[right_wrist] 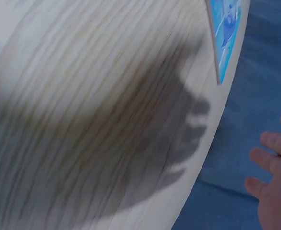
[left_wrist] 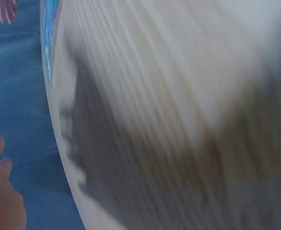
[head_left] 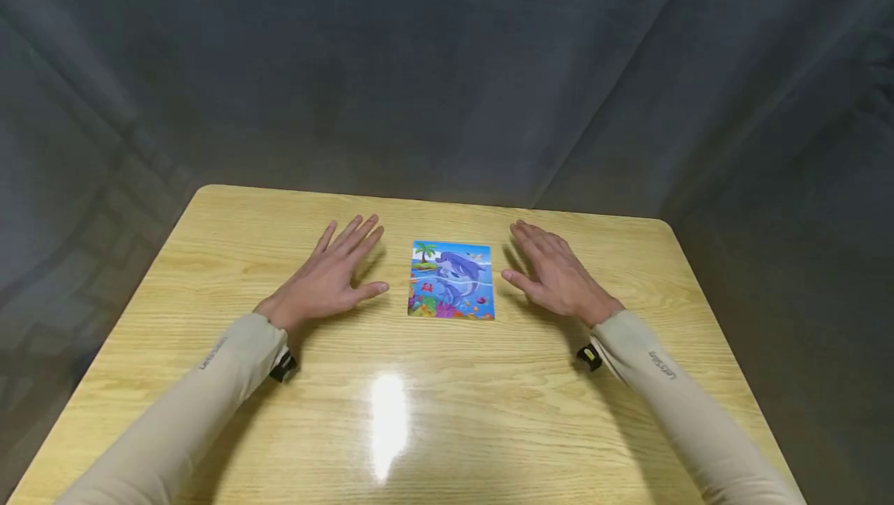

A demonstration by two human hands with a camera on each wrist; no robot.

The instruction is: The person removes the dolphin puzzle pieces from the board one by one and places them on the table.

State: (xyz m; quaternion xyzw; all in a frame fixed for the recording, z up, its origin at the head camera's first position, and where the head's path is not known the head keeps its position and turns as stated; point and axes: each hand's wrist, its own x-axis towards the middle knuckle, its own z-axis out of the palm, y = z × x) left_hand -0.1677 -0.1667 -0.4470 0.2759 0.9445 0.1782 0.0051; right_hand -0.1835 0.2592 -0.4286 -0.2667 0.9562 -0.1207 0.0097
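Observation:
A square picture puzzle or card (head_left: pixel 451 280) with dolphins, a palm tree and coral lies flat on the wooden table (head_left: pixel 482 381). To its left is my left hand (head_left: pixel 328 276), fingers straight and spread, thumb toward the picture. On the other side my right hand (head_left: pixel 555 276) hovers with fingers extended and its thumb near the picture's right edge. Both hands hold nothing, and their shadows fall on the wood below. In the right wrist view, part of the picture (right_wrist: pixel 226 33) shows beyond the shadow of the right hand (right_wrist: pixel 274 177).
A dark grey curtain (head_left: pixel 419 78) hangs behind the table and along both sides. Light reflects in a bright patch on the near tabletop. Each wrist carries a small black device (head_left: pixel 284 365) under a beige sleeve (head_left: pixel 174 412).

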